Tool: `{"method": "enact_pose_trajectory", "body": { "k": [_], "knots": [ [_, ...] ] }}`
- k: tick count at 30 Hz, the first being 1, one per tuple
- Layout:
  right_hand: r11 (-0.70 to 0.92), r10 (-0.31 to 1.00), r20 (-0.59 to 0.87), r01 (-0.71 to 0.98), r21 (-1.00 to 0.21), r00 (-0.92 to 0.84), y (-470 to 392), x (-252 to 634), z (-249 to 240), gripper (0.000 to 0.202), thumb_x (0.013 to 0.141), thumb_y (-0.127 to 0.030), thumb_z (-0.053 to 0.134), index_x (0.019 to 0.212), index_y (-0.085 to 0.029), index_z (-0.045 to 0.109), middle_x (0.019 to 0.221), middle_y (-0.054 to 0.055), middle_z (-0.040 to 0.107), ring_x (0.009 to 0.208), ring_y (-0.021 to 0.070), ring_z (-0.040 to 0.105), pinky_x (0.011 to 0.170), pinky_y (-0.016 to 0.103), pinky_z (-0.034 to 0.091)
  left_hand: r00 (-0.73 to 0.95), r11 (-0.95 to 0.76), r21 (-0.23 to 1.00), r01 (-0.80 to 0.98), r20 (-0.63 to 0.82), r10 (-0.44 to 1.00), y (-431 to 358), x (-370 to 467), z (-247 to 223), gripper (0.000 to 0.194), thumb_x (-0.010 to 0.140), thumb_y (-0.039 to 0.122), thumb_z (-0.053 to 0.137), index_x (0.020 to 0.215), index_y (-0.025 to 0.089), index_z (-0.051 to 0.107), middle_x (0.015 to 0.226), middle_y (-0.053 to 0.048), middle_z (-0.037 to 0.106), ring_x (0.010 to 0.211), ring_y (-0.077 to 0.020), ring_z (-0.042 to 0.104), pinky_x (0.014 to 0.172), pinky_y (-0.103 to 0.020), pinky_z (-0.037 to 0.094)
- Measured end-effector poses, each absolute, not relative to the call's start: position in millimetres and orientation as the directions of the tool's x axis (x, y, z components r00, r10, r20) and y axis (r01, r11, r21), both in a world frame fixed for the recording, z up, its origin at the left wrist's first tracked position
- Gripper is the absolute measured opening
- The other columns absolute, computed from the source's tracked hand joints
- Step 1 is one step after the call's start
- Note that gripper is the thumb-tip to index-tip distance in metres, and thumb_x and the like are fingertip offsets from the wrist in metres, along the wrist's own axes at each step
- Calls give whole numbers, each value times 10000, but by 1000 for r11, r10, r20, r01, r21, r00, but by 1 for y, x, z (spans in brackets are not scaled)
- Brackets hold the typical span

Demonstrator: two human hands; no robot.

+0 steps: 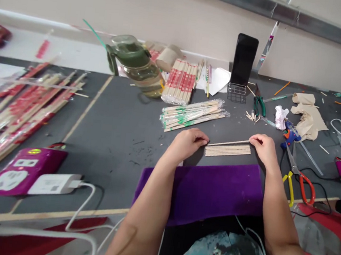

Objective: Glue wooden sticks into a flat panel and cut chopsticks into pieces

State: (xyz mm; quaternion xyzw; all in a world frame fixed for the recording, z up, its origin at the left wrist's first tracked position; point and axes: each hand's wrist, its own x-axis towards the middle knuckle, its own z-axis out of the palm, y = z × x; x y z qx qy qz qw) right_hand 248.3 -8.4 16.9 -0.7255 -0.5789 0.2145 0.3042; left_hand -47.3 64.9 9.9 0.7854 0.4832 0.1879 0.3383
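Between my two hands runs a thin wooden stick, pinched at its ends. My left hand is closed on its left end, and my right hand is closed on its right end. Just below that stick, several matching wooden sticks lie side by side in a flat row on the grey table. Nearer to me, a purple cloth is spread at the table's edge, partly under my forearms. Packs of chopsticks in clear wrappers with green marks rest beyond my left hand.
A green-lidded jug, red-marked chopstick packs and a phone on a wire stand are at the back. On the right are green pliers, a blue glue gun and scissors. A purple power strip sits left.
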Motion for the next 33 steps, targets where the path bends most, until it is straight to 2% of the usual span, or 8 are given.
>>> {"method": "enact_pose_trajectory", "body": {
  "k": [5,13,21,33],
  "knots": [
    [-195,973,-20,766,-612,232,-9,243,20,172,881,-242,630,845,-253,798,920,38,742,867,204,673,819,309,472,445,-274,696,664,-73,893,63,-54,11,177,788,267,632,855,244,794,885,-28,780,772,-197,673,698,-294,464],
    [-163,981,-21,746,-645,195,-11,242,21,187,895,-192,623,892,-249,801,981,43,771,939,213,694,898,332,481,451,-248,708,662,-111,886,62,-56,15,134,773,261,662,822,247,786,869,-15,767,770,-191,667,708,-286,454],
    [-143,987,-25,788,-599,161,-14,242,27,235,922,-141,536,903,-229,752,976,50,731,958,217,664,873,322,455,466,-261,711,653,-105,879,63,-57,12,140,767,306,642,768,239,764,817,-15,730,704,-176,625,669,-284,426],
    [-114,993,-36,800,-589,114,-17,243,31,260,899,-101,472,863,-217,702,944,50,687,918,205,643,860,314,444,489,-278,716,641,-101,866,62,-57,11,173,799,345,630,788,243,769,847,-18,732,728,-176,627,698,-286,440]
  ]
}}
